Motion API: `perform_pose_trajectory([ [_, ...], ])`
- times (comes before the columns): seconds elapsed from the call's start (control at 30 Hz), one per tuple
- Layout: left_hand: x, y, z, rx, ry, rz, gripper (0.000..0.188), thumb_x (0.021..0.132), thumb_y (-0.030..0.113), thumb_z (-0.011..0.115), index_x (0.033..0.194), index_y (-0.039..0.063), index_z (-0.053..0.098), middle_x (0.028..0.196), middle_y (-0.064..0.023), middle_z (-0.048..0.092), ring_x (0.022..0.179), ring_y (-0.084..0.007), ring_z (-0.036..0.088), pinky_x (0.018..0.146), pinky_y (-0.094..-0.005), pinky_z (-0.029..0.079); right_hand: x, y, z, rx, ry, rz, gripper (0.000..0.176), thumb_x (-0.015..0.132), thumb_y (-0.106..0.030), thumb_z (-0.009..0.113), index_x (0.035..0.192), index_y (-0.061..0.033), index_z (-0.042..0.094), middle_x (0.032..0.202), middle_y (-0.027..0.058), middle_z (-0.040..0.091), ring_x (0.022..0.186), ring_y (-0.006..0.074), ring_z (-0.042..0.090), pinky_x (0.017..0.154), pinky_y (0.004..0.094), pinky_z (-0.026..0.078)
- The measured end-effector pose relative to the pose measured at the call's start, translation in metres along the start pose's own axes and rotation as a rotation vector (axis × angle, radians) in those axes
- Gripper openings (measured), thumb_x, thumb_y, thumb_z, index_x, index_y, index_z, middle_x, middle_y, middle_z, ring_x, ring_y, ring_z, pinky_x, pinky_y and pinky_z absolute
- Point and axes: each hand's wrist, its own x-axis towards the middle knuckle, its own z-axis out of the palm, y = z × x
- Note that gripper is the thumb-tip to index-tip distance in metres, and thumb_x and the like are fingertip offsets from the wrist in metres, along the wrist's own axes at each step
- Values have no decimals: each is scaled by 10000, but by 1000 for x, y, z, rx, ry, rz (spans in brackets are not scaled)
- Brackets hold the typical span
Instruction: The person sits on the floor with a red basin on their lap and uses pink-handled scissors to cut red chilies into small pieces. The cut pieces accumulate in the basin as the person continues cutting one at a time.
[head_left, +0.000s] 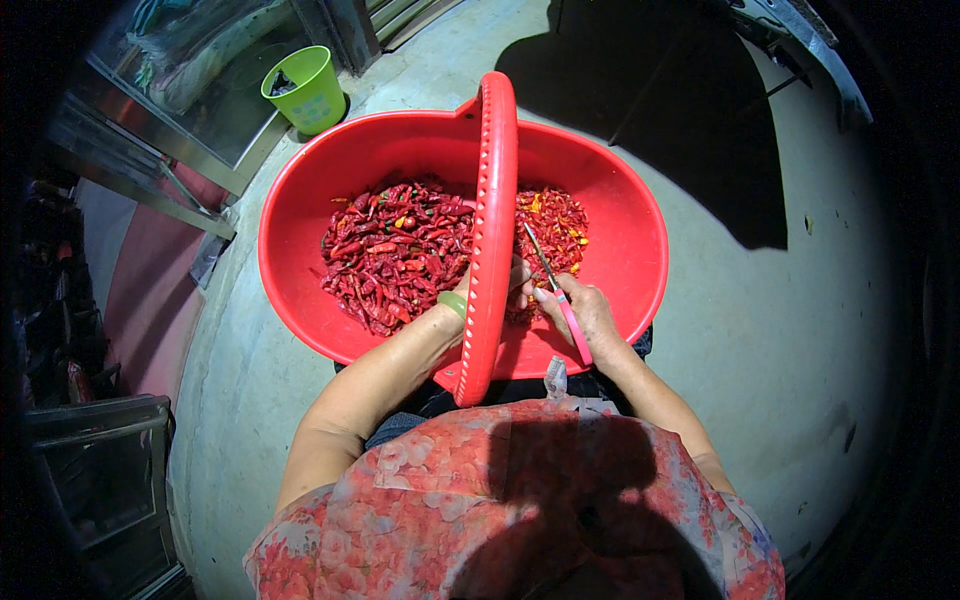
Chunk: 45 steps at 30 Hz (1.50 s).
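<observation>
A red plastic basket (615, 195) with an arched handle (495, 187) sits before me. Whole dried red chillies (397, 247) are heaped in its left half. Cut chilli pieces (555, 217), some of them yellow, lie to the right of the handle. My right hand (589, 311) grips pink-handled scissors (571, 322), whose blades point up and away over the cut pieces. My left hand (519, 281), below a green bangle (453, 302), is partly hidden by the handle. Its fingertips are close to my right fingers; whether they pinch a chilli is unclear.
A lime-green bin (307, 90) with something dark inside stands beyond the basket, at the far left. Glass-paned door frames (217, 165) line the left side. Beneath is a pale concrete floor (750, 360), with a large dark shadow at the far right.
</observation>
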Motion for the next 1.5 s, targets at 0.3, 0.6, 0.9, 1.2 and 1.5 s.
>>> perform_pose_trajectory([
  [0.3,4,-1,3,-116,108,-58,126,824,140,567,742,47,547,629,-65,576,482,-154,541,430,-262,446,0,-3,3,121,-10,-239,211,819,-186,618,985,-65,570,751,131,643,726,297,653,645,372,505],
  [0.6,13,-19,-2,79,24,27,213,838,179,592,883,-18,659,751,-91,663,613,-183,622,552,-310,499,5,10,4,252,87,50,318,874,-346,565,797,-38,579,614,54,567,551,163,545,520,334,434],
  [0.9,-10,8,-23,1404,209,208,218,744,225,548,729,40,663,771,-140,653,727,-280,649,658,-414,515,2,11,-14,972,88,379,381,933,-426,432,932,-54,516,640,-3,513,544,73,491,508,195,415],
  [1.2,29,52,-84,1986,224,489,461,745,340,666,1066,36,533,1029,-124,563,966,-295,537,884,-433,416,0,15,-14,1097,132,324,368,910,-407,497,947,-41,508,644,1,502,546,82,496,489,218,427],
  [1.5,63,32,-73,2242,199,10,869,659,671,594,1207,8,470,1199,-134,466,1190,-301,361,981,-450,294,1,21,-17,1075,117,319,382,906,-429,493,968,-53,512,657,-14,515,570,62,497,515,199,423],
])
